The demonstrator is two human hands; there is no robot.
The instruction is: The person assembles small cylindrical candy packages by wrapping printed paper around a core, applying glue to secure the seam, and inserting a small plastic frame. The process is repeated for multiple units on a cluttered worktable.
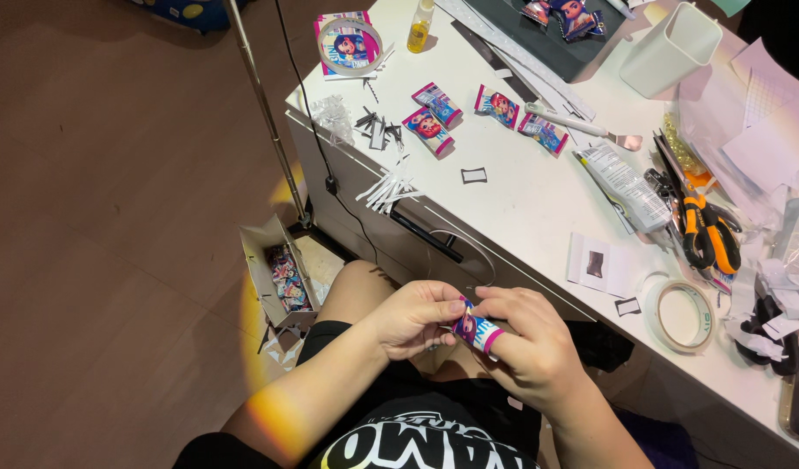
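A white table (521,200) carries a scatter of craft things. Four small colourful packets (491,117) lie near its middle, with a white pen (573,122) just beside the right-hand ones. A yellow bottle (419,28) stands near the far edge, next to a roll of clear tape (349,48). To the right are a white cup (669,48), orange-handled scissors (708,230) and a second tape roll (684,314). White paper strips (386,189) lie at the near edge. On the wooden floor (113,217) stands a small open box (278,274) holding more packets.
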